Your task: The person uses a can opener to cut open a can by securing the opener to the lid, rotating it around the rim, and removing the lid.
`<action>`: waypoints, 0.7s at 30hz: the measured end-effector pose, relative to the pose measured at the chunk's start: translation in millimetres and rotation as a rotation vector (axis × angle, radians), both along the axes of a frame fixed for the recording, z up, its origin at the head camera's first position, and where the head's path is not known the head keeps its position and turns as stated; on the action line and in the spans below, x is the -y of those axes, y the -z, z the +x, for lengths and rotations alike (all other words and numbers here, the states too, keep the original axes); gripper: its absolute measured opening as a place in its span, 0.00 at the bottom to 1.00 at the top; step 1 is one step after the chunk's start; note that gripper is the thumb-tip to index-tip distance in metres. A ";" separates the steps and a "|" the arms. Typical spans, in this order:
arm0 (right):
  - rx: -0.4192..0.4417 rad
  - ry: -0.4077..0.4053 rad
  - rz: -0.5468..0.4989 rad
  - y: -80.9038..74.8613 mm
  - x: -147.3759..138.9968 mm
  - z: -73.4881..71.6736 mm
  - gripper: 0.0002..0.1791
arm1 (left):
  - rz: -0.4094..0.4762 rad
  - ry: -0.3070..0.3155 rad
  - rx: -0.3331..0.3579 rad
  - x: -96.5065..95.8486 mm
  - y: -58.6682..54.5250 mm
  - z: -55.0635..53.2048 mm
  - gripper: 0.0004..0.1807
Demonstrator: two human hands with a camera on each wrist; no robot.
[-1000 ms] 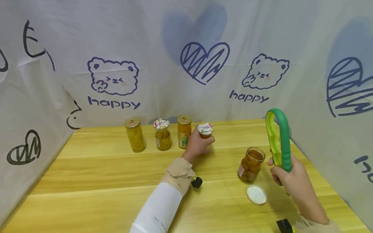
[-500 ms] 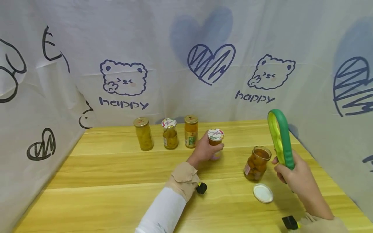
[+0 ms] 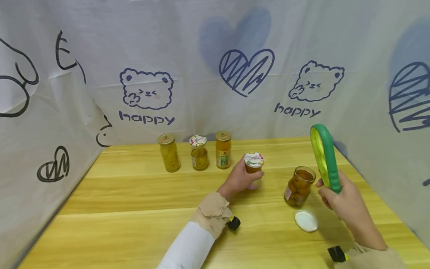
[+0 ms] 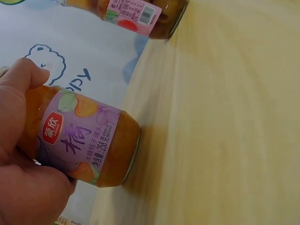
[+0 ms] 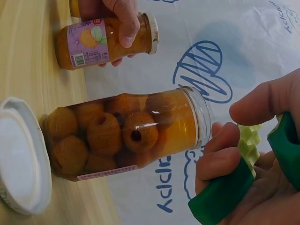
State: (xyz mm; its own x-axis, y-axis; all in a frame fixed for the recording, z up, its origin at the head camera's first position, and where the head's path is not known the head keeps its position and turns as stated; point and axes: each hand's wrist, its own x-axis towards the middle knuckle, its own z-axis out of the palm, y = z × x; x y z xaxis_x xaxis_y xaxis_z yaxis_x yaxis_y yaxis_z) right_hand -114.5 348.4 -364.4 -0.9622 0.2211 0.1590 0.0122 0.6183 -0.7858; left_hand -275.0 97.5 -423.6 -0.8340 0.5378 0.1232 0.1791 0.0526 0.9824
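My left hand (image 3: 236, 178) grips an orange-fruit jar (image 4: 77, 136) with a purple label and a patterned white lid, its base close over the table. My right hand (image 3: 347, 205) holds a green jar opener (image 3: 329, 155), a loop with a lighter, toothed inner side, raised upright. Just left of that hand stands a lidless glass jar (image 5: 105, 136) of round brown fruit in amber liquid. Its rim is near the right fingertips in the right wrist view. A white lid (image 3: 306, 220) lies in front of this jar, pale inside facing up.
Along the back stand a tall yellow fruit jar (image 3: 170, 156), a shorter jar with a patterned lid (image 3: 199, 158) and an orange jar with a gold lid (image 3: 223, 153). White cloth walls (image 3: 188, 41) with drawings enclose the wooden table (image 3: 111, 231).
My left hand has drawn the orange-fruit jar away from the back row, nearer and to the right. The head view has turned slightly left. The right hand keeps holding the jar opener.
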 end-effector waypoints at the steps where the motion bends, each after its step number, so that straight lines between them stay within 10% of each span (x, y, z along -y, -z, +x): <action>1: 0.006 0.001 0.008 -0.2 0.3 0.2 0.14 | -0.002 0.004 -0.010 0.4 0.1 1.2 0.31; 21: 0.047 -0.058 0.263 -21.4 18.0 1.1 0.25 | 0.004 0.109 -0.029 3.9 6.2 17.8 0.30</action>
